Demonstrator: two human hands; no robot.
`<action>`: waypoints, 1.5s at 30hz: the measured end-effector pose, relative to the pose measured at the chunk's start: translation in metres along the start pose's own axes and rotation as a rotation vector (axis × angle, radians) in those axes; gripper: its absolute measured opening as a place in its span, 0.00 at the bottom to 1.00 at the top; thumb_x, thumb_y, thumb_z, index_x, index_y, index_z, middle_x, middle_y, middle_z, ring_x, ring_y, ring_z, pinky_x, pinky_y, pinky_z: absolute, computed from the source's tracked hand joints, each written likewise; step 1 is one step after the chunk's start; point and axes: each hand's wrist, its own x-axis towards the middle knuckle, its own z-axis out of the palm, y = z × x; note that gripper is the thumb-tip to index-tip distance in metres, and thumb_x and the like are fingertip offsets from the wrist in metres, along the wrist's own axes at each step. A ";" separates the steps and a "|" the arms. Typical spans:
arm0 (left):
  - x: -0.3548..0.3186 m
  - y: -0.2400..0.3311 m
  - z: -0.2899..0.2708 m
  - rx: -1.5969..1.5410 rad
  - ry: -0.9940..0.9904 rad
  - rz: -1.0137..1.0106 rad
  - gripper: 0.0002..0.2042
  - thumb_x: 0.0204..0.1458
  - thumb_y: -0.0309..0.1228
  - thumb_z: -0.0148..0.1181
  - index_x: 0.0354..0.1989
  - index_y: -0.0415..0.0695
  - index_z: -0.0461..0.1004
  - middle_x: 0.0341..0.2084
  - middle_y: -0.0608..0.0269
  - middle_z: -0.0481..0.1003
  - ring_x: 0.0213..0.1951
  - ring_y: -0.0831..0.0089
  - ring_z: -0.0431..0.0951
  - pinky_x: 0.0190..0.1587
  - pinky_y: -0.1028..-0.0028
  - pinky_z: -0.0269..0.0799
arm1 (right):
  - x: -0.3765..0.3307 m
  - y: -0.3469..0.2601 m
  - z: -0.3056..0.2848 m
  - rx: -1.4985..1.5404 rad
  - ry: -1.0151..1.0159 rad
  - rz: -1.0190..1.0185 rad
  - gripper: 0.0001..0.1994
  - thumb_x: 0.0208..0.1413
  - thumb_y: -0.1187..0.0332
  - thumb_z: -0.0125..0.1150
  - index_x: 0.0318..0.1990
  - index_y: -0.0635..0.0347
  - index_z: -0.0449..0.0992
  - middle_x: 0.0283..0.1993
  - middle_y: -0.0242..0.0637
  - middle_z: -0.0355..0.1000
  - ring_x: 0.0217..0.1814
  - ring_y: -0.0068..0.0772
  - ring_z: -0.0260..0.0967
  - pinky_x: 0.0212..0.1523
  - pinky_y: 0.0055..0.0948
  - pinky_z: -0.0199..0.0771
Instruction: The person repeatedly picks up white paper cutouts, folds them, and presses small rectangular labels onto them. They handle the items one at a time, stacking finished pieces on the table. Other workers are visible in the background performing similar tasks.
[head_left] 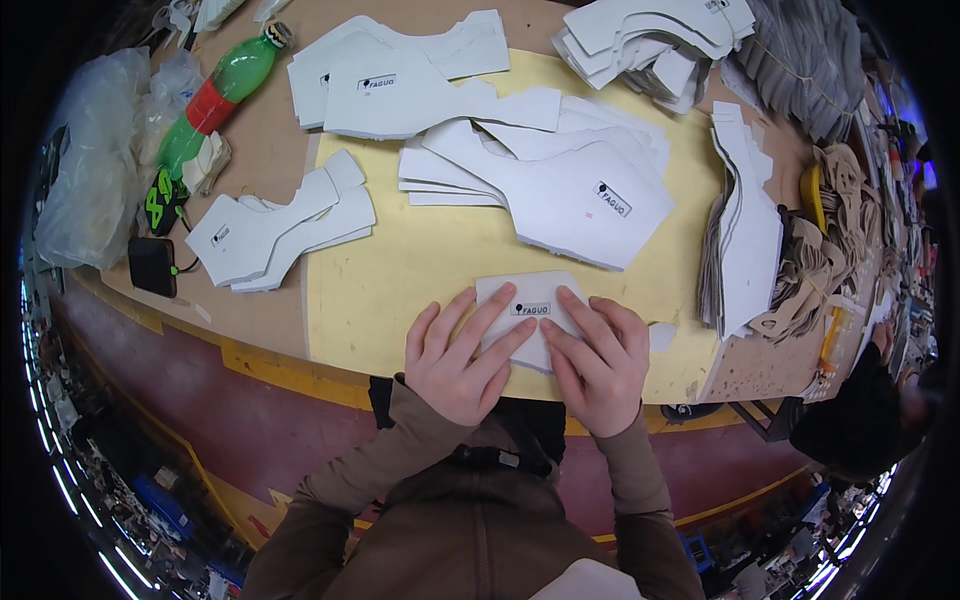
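Note:
Flat on a yellow sheet [370, 290] at the table's front lies a white cut piece [527, 287] with a small dark-bordered label [531, 309] on it. My left hand [455, 352] rests on its left side, fingers spread and fingertips near the label. From the right, my right hand [603, 358] touches the same piece, fingers stretched out, thumb just below the label. Neither hand grips anything. Just beyond is a fanned pile of larger white cut pieces [570, 190] with a similar label on top. More labelled white pieces [430, 95] overlap at the back.
Smaller white pieces [262, 235] lie left, near a black box [152, 265], a green bottle [220, 95] and a plastic bag [95, 170]. At right are a white stack [750, 230], brown pieces [805, 260] and a grey bundle [805, 60]. Another person [850, 425] is at far right.

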 end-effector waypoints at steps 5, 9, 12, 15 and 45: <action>0.000 -0.001 -0.002 -0.003 -0.027 -0.002 0.22 0.52 0.31 0.60 0.57 0.64 0.80 0.66 0.72 0.69 0.64 0.64 0.68 0.67 0.57 0.56 | 0.000 0.000 0.001 -0.008 0.014 -0.012 0.14 0.48 0.72 0.70 0.45 0.52 0.84 0.61 0.32 0.76 0.54 0.43 0.69 0.55 0.41 0.67; 0.002 -0.003 -0.007 -0.095 -0.017 -0.024 0.22 0.52 0.28 0.62 0.57 0.61 0.79 0.67 0.62 0.68 0.67 0.57 0.65 0.69 0.55 0.55 | 0.000 -0.001 0.002 -0.007 0.037 -0.017 0.14 0.47 0.72 0.70 0.45 0.52 0.84 0.61 0.32 0.76 0.55 0.44 0.69 0.56 0.41 0.67; 0.014 -0.024 -0.028 -0.254 0.124 -0.116 0.21 0.53 0.26 0.63 0.57 0.51 0.79 0.67 0.52 0.66 0.69 0.51 0.61 0.71 0.53 0.53 | -0.001 0.000 0.002 0.001 0.029 -0.016 0.15 0.47 0.72 0.70 0.45 0.52 0.84 0.61 0.32 0.76 0.56 0.44 0.69 0.57 0.41 0.66; 0.046 -0.076 -0.068 -0.129 0.284 -0.179 0.21 0.53 0.26 0.63 0.58 0.41 0.76 0.67 0.48 0.66 0.70 0.48 0.60 0.71 0.53 0.54 | -0.003 0.001 0.002 0.010 0.037 -0.016 0.15 0.46 0.72 0.70 0.45 0.53 0.84 0.62 0.32 0.75 0.56 0.43 0.69 0.57 0.41 0.67; 0.167 -0.174 -0.104 0.262 0.660 0.166 0.11 0.58 0.25 0.60 0.49 0.46 0.81 0.35 0.59 0.83 0.38 0.60 0.83 0.42 0.65 0.79 | -0.003 0.000 0.003 0.013 0.073 0.046 0.24 0.53 0.68 0.69 0.58 0.62 0.76 0.66 0.43 0.69 0.62 0.49 0.64 0.63 0.46 0.62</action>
